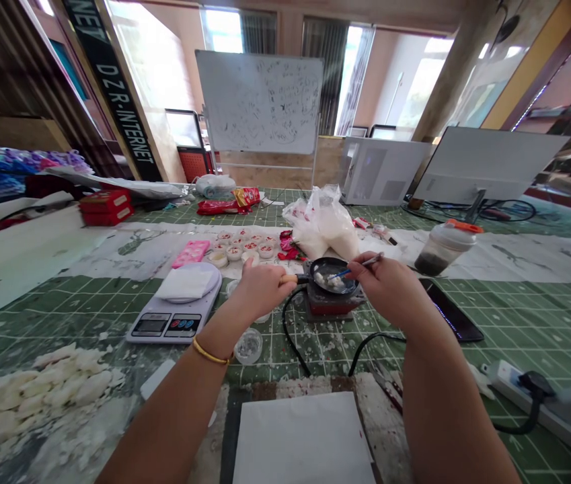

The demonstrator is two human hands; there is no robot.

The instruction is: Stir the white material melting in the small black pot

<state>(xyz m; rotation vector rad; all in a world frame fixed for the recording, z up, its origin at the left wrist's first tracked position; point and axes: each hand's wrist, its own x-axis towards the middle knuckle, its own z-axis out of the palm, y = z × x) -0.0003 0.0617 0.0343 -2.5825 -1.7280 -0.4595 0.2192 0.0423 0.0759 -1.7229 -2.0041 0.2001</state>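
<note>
My left hand (261, 288) grips the wooden handle of a small black pan (334, 274). The pan sits on a small red heater (330, 302) and holds white lumps. My right hand (391, 286) holds a thin metal stick (360, 265) whose tip reaches into the pan among the lumps. A black cable (292, 336) runs from the heater toward me.
A white kitchen scale (174, 316) stands left of the pan, with several small filled cups (245, 247) and a pink mould (191, 253) behind. A plastic bag (323, 222), a shaker bottle (441, 247), a dark tablet (454, 316), a power strip (547, 403), white wax pieces (37, 390) and a white sheet (302, 437) lie around.
</note>
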